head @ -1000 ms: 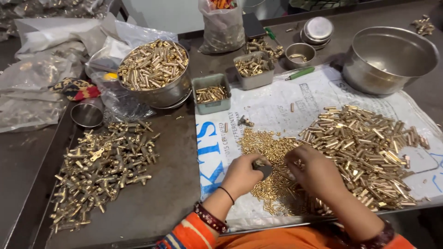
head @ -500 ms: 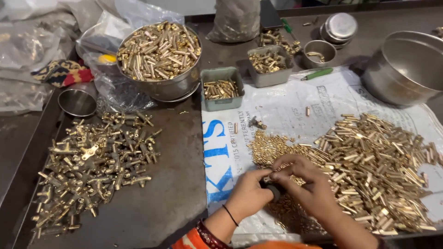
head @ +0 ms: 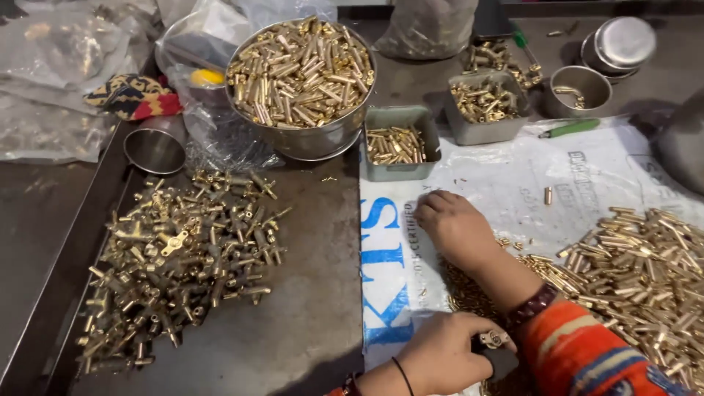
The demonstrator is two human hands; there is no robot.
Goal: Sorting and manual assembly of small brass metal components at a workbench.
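Brass fitting (head: 493, 339) pinched in left hand (head: 440, 353)

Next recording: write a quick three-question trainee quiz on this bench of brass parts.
1. True or false: the large round steel bowl is empty.
2. Which hand holds the small brass fitting? A) left hand B) right hand
3. What surface does the right hand rest on?

Key: 1. False, it is heaped with brass tubes. 2. A. 3. The white printed sack spread on the table.
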